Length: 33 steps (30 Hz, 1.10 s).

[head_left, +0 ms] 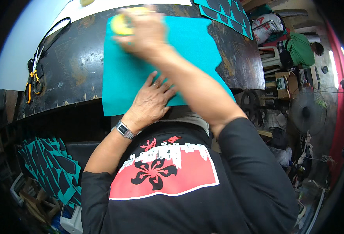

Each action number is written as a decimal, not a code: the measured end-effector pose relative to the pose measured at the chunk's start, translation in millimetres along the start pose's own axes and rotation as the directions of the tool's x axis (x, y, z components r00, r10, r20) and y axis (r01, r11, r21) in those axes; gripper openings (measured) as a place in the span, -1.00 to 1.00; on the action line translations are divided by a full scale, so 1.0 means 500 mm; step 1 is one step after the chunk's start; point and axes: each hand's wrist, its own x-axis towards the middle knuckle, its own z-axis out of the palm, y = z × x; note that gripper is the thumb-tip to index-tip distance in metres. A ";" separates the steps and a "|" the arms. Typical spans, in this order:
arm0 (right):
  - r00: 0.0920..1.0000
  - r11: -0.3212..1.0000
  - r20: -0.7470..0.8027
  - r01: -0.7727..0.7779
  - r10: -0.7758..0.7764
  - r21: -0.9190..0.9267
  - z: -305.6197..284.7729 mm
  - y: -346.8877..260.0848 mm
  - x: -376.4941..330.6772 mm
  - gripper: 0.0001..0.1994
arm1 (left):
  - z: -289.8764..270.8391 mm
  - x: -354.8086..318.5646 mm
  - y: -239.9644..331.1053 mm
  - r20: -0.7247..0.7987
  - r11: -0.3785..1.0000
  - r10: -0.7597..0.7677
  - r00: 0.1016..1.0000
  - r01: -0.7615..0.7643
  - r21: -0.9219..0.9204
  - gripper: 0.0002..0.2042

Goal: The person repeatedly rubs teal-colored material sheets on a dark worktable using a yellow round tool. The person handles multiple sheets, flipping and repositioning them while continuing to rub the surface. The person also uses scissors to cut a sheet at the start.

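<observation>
A teal sheet (187,43) with a ragged right edge lies on the dark table, its near edge hanging over the front. My left hand (148,103) rests flat on the sheet's near part, fingers spread, wearing a ring and a wristwatch. At the sheet's far left corner, my right hand (146,33) is smeared by motion. It is closed round a yellow rounded object (122,25), whose exact kind I cannot make out. My right forearm crosses over the sheet and past my left fingertips.
Scissors with yellow-and-black handles (33,84) lie on the table's (78,62) left side, beside a black strap (57,25). Teal sheets with black shapes (228,15) sit at the far right. More such pieces (51,167) are stacked lower left. A fan (308,111) stands right.
</observation>
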 end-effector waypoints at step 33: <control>0.969 0.975 0.121 -0.206 0.216 -0.085 -0.185 0.202 -0.094 -0.31 | 0.023 -0.004 0.027 -0.245 0.991 -0.129 0.961 0.135 0.008 -0.28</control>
